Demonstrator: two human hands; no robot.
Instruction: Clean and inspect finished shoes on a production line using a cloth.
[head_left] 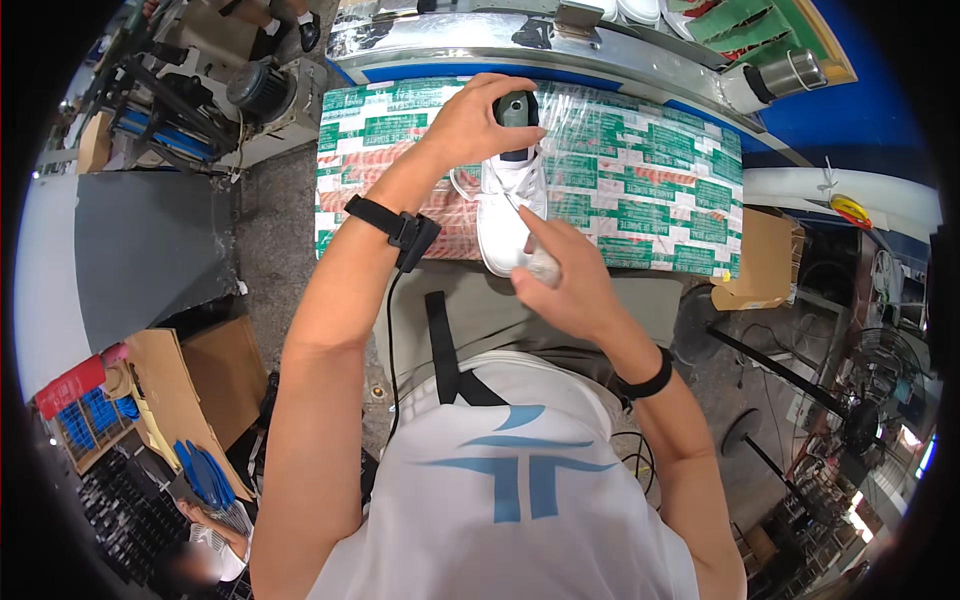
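- Looking down past white shirt [520,500] w/ blue emblem, dark strap across chest.
- R hand [560,275] curled tight round a small pale wad, prob. cloth [543,266]; forefinger stuck out, tip touching toe area of white shoe [510,215].
- R wrist: black band [645,383].
- L wrist: black strap w/ small device [400,228], cable hanging down from it.
- Shoe lying on bench edge, toe toward body, heel away; white laces loose on L side.
- L hand [475,120] clamped over heel end of shoe, fingers wrapped on dark grey insert [517,108] sticking out of shoe opening.
- Bench top [650,180] covered w/ green-white-red printed sheet under clear film.
- Beyond bench: metal rail, steel cylinder [795,72] at far R.
- Far L: motor [262,90] & machine frame on floor.
- Near L, low: cardboard, blue insoles [205,475].
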